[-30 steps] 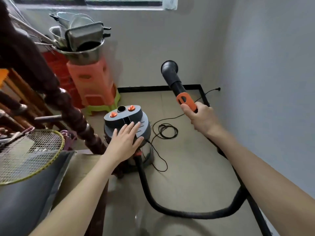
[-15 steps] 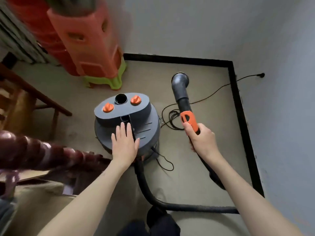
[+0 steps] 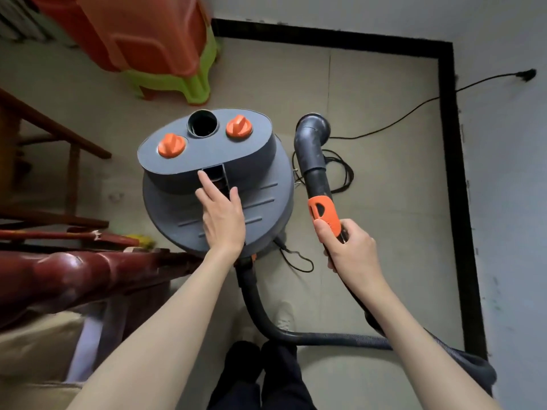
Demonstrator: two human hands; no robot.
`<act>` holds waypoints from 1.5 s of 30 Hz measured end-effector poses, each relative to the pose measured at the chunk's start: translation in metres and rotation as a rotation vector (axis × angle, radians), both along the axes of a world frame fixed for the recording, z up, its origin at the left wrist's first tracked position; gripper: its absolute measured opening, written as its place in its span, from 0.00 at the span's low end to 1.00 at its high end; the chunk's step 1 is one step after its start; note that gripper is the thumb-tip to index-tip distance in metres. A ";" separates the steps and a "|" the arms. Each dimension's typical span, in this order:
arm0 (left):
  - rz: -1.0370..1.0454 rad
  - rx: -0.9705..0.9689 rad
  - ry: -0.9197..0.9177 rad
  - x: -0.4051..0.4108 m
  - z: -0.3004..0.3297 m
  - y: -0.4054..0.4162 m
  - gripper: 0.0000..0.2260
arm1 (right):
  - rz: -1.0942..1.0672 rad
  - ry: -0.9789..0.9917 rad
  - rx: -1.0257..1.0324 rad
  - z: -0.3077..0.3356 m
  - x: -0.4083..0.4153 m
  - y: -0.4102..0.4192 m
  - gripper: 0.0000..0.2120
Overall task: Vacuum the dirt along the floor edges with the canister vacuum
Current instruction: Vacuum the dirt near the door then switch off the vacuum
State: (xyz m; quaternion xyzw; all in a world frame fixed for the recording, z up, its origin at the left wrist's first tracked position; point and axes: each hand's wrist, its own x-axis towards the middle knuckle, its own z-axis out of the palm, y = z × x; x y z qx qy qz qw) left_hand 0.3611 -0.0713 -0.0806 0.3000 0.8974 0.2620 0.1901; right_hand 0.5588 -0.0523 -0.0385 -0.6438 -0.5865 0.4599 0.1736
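At the centre of the frame the left hand (image 3: 224, 220) is laid flat on the grey lid of the canister vacuum (image 3: 213, 184), its fingers loosely spread and the index fingertip reaching into the dark recess under the raised top, where a handle or switch is judged to sit; no grasp is closed on anything. To its right the right hand (image 3: 349, 250) is wrapped around the hose wand (image 3: 318, 179) just below the orange collar (image 3: 322, 210), with the nozzle opening (image 3: 313, 128) turned up and held above the floor. From the canister's base the black hose (image 3: 296, 338) is looped across the lower frame and back up to the wand. The power cord (image 3: 414, 109) is run to a plug (image 3: 527, 75) at the right wall. The task is judged barely begun: the nozzle has not been brought to the black baseboard edge (image 3: 450, 173), and all edges remain to be vacuumed. Whether the machine is running cannot be told. Dirt along the edges is too faint to make out, and the stools (image 3: 142, 39) at upper left are cut off.
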 end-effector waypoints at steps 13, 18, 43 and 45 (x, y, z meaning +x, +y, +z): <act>-0.069 0.021 -0.049 0.039 0.002 -0.018 0.30 | -0.135 0.000 -0.035 -0.009 0.062 -0.025 0.26; -0.054 -0.013 -0.055 0.067 0.005 -0.039 0.29 | -0.120 0.010 -0.039 -0.007 0.103 -0.044 0.25; -0.088 -0.087 -0.088 0.160 0.016 -0.205 0.29 | -0.206 0.085 -0.040 0.006 0.189 -0.193 0.20; -0.096 -0.087 -0.091 0.167 0.016 -0.220 0.29 | -0.231 0.101 -0.037 0.008 0.194 -0.210 0.20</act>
